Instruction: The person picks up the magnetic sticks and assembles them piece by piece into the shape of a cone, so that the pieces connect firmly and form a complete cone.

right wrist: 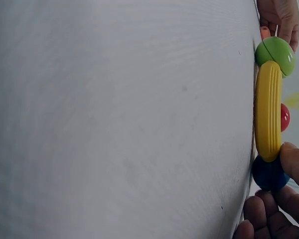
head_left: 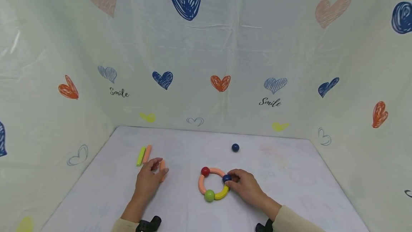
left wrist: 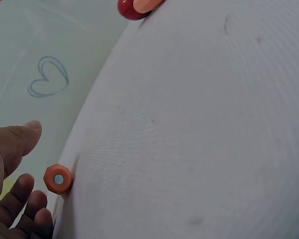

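Observation:
On the white table, my right hand (head_left: 248, 188) pinches a dark blue ball (head_left: 227, 178) between thumb and fingers. That ball is part of a ring, joined by a curved yellow stick (right wrist: 269, 112), a green ball (head_left: 209, 195), two curved orange sticks and a red ball (head_left: 205, 171). Farther left, my left hand (head_left: 148, 180) is spread around a straight orange stick (head_left: 162, 164). In the left wrist view, the end of this stick (left wrist: 58, 179) shows a round metal disc, with thumb and fingers apart from it.
Left of the left hand lie a yellow-green stick (head_left: 140, 156) and another orange stick (head_left: 147, 153), side by side. A second dark blue ball (head_left: 235, 148) sits behind the ring. A pale curtain with printed hearts (head_left: 220, 83) rises behind the table and along its sides.

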A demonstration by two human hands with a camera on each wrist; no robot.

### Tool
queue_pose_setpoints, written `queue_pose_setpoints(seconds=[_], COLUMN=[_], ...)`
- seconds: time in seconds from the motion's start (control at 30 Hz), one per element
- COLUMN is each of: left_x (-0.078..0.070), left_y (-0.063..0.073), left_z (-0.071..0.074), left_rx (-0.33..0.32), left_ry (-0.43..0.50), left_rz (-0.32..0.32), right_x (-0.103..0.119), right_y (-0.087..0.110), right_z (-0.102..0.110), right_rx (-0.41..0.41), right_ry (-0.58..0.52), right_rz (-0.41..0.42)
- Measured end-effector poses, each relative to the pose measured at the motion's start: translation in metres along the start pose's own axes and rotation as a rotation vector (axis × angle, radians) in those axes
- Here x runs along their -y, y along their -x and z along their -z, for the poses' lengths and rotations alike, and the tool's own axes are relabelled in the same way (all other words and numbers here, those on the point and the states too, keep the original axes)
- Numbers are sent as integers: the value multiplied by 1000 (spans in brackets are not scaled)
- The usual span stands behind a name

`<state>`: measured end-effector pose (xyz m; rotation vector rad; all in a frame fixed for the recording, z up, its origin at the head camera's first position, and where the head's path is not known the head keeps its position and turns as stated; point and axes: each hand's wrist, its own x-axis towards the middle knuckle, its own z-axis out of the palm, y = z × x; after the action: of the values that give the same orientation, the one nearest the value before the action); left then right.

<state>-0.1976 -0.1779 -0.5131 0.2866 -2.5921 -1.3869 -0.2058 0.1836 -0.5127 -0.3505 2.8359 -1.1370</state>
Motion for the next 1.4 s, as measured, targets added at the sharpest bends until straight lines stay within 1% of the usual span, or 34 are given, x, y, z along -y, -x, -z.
queue_pose_setpoints(seconds=[0.07, 0.13, 0.23, 0.3, 0.43, 0.57, 0.67, 0.7, 0.77, 0.93, 1.1, 1.4], left_x=[1, 2, 1, 1, 3, 4, 4, 4, 4, 3, 3, 3], left_y=[-1, -3, -4, -4, -3, -3, -4, -4, -5, -6, -6, -5], left_z=[-3, -5, -6, -6, -7, -10, -12, -12, -12, -10, -9, -8], left_rx=[-15, -16, 5, 27, 63, 65, 50, 46, 37, 19, 5, 2], left_ry=[-15, -26, -29, -37, -93, -149, -167, -163, -147, -55, -10, 24], left_rz=[-9, -18, -30, -27, -34, -82, -114, -118, -105, -55, -55, -59], right_x=[0, -1, -2, -2, -1, 1, 2, 2, 2, 1, 0, 1], right_y=[0, 0, 0, 0, 1, 2, 2, 2, 2, 2, 2, 1], right_z=[0, 0, 0, 0, 1, 1, 1, 1, 1, 0, 0, 0], right_rx=[-2, -3, -5, -2, 0, -5, -6, -5, -1, -2, -1, 3], right_ry=[-1, 0, 7, 7, 3, 13, 20, 20, 17, 9, 5, 8], right_rz=[3, 6, 9, 11, 9, 5, 3, 1, 0, 0, -5, -9])
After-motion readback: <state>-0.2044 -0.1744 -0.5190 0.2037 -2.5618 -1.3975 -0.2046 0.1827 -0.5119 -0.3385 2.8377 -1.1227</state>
